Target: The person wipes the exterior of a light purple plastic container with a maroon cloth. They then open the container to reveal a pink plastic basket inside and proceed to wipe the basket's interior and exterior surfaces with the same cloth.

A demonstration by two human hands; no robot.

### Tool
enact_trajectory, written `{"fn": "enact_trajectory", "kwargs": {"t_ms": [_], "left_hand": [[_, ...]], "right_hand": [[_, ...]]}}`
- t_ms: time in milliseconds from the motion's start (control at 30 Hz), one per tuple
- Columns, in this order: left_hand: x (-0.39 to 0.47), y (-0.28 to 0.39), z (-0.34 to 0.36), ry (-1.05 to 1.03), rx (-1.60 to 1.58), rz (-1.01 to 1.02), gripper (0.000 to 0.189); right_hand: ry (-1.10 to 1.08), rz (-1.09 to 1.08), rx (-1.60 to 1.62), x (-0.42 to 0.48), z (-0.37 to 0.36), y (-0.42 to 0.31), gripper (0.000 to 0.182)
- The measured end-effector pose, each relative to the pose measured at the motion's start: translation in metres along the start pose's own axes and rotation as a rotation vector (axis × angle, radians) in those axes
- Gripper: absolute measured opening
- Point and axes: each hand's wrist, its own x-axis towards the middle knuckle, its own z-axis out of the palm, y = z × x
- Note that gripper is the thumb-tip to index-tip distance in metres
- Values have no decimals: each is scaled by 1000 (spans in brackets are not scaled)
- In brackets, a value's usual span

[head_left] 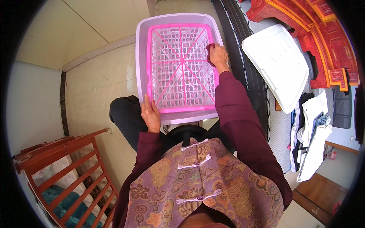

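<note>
In front of me, a lavender plastic tub (141, 37) holds a pink-rimmed plastic basket (182, 60) with a lattice face. Pale slotted plastic shows beneath the lattice. My right hand (219, 57) grips a dark red cloth (211, 61) against the right side of the pink rim, near the tub's edge. At the near left corner, my left hand (151, 115) has its thumb and fingers around the pink rim. The fingers' undersides are hidden.
A white plastic lid (278, 68) lies on the bed (278, 136) at right, with folded clothes (309, 136) nearer me. Carved red furniture (322, 37) stands beyond. A slatted wooden rack (71, 176) is at my lower left, and a cream cabinet (79, 25) at upper left.
</note>
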Motion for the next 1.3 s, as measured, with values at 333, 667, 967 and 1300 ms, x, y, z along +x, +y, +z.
{"fn": "enact_trajectory", "kwargs": {"t_ms": [333,667,967,1300], "left_hand": [[-1,0,3,30,-7,10,44],[-1,-3,7,30,23,6,43],[-2,-4,6,40,2,21,43],[0,-5,5,33,1,22,43]], "right_hand": [[-20,-86,62,-70,-5,35,34],[-69,-105,13,-166,-38,55,31],[-127,-62,36,-180,-54,53,29],[-59,-18,30,-55,-11,20,35]]}}
